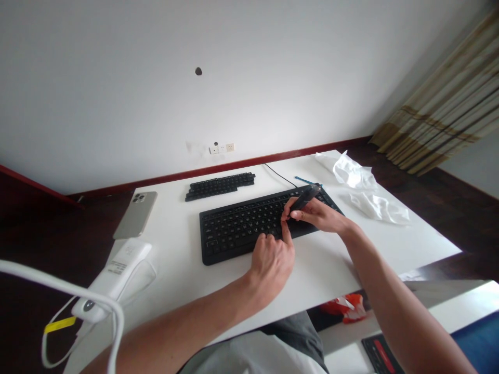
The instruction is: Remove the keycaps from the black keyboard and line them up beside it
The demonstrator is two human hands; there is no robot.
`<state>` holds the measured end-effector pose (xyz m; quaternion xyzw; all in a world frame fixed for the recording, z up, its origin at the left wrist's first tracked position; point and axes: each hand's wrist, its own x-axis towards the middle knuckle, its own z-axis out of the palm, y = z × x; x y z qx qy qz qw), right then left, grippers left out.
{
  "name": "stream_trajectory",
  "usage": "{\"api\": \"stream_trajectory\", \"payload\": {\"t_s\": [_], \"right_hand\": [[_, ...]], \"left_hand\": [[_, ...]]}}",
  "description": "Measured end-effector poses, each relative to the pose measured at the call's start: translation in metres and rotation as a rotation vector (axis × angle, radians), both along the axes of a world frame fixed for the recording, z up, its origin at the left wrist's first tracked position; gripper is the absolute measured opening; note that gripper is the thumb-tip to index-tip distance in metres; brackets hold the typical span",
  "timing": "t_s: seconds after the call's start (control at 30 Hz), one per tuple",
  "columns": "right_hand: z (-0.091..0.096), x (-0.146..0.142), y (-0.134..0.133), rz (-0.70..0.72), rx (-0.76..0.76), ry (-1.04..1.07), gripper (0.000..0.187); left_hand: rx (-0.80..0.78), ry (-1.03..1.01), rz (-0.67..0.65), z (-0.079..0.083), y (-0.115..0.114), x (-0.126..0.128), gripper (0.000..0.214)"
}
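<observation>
A black keyboard (226,231) lies at a slant on the white table, under both hands. My right hand (317,214) is closed around a dark, thick pen-shaped tool (306,197). That tool leans over the keys on the right half, and its lower tip is hidden by my fingers. My left hand (273,257) rests at the keyboard's front edge. Its index finger reaches forward to my right fingertips, while the other fingers are curled and the thumb is hidden. Behind the keyboard sits a block of black keycaps (220,186) in rows.
A phone (134,218) and a white power strip (120,267) with a looping white cord occupy the left side. Crumpled clear plastic wrapping (353,174) lies on the right. A thin blue stick (304,180) and black cable (280,174) are behind the keyboard.
</observation>
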<state>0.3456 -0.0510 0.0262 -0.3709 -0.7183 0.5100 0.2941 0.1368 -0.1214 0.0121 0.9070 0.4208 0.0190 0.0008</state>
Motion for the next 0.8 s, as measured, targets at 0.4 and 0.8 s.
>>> {"api": "stream_trajectory", "payload": {"t_s": [0.4,0.8], "right_hand": [[-0.008,0.001,0.005,-0.315,0.077,0.007,0.039],[-0.018,0.003,0.01,-0.598,0.215,-0.075,0.039]], "left_hand": [[-0.059,-0.052,-0.012,0.009,0.013,-0.004,0.056],[-0.068,-0.307,-0.242,0.021,0.078,-0.032,0.031]]}}
